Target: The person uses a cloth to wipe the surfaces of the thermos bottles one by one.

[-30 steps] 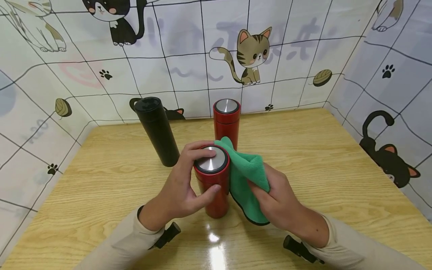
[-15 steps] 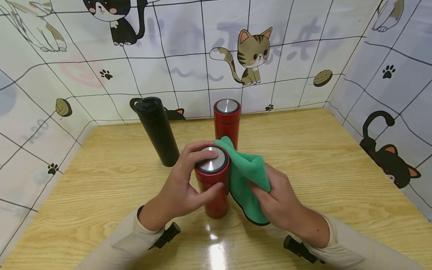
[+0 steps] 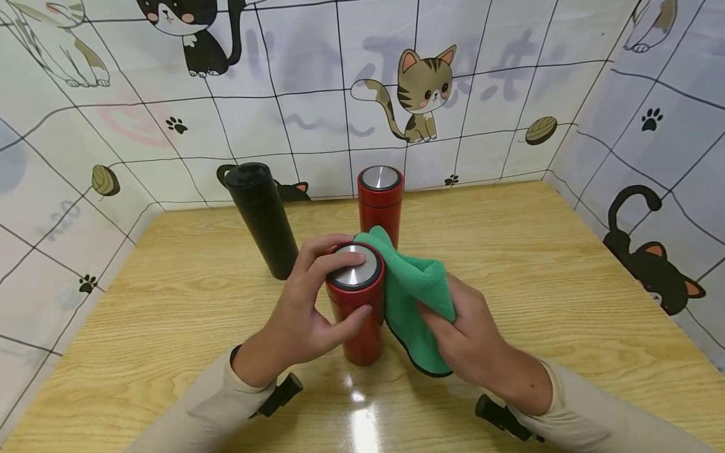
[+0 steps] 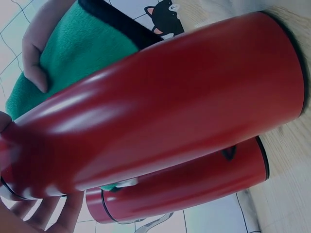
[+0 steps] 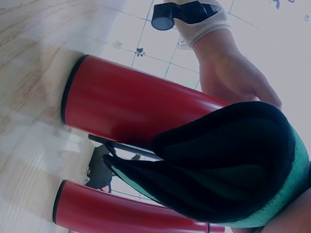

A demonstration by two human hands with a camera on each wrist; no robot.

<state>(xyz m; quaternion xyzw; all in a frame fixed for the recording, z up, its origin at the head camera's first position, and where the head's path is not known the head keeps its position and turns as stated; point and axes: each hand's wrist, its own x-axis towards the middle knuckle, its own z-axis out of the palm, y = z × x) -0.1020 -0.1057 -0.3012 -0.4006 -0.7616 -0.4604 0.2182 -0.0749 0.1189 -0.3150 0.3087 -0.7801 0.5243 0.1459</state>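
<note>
A red thermos bottle (image 3: 362, 333) with a silver-topped lid (image 3: 355, 269) stands upright on the table, close in front of the person. The left hand (image 3: 303, 314) grips it near the top, thumb on the near side and one finger across the lid. In the right hand (image 3: 476, 336) a green cloth (image 3: 416, 283) with a dark edge is bunched and held against the bottle's right side. The left wrist view shows the same red thermos bottle (image 4: 170, 97) with the cloth (image 4: 77, 53) behind it. In the right wrist view the folded cloth (image 5: 228, 165) hides the bottle's upper part.
Behind the held bottle stands a second red thermos bottle (image 3: 381, 211), partly covered by the cloth. A black bottle (image 3: 263, 220) stands to the left. The wooden table (image 3: 566, 283) meets white walls (image 3: 317, 69) printed with cats and grid lines.
Hardly anything differs. The left hand's fingers and the cloth's upper edge have shifted very slightly; both hands keep their hold.
</note>
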